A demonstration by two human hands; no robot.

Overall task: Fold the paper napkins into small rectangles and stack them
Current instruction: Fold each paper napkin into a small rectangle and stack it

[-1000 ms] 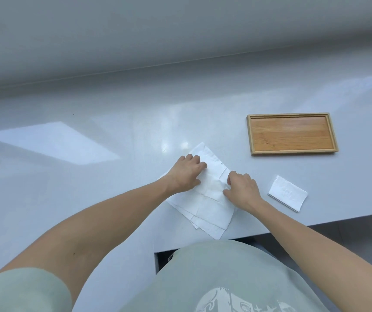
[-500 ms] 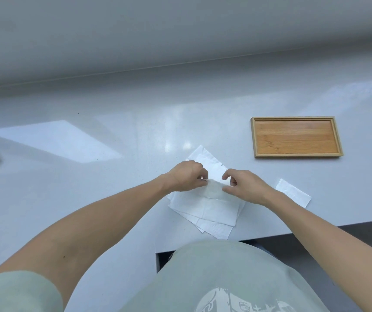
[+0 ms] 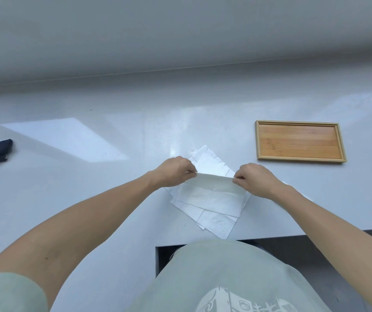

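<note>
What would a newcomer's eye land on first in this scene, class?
Most likely the two hands at centre, the left hand and right hand pinching a white napkin by its far edge above the loose pile of napkins. Next, the empty wooden tray to the right on the grey counter.

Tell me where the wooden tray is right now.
In the head view the tray lies flat on the right side of the counter, beyond and right of the right hand, apart from the napkins.
</note>
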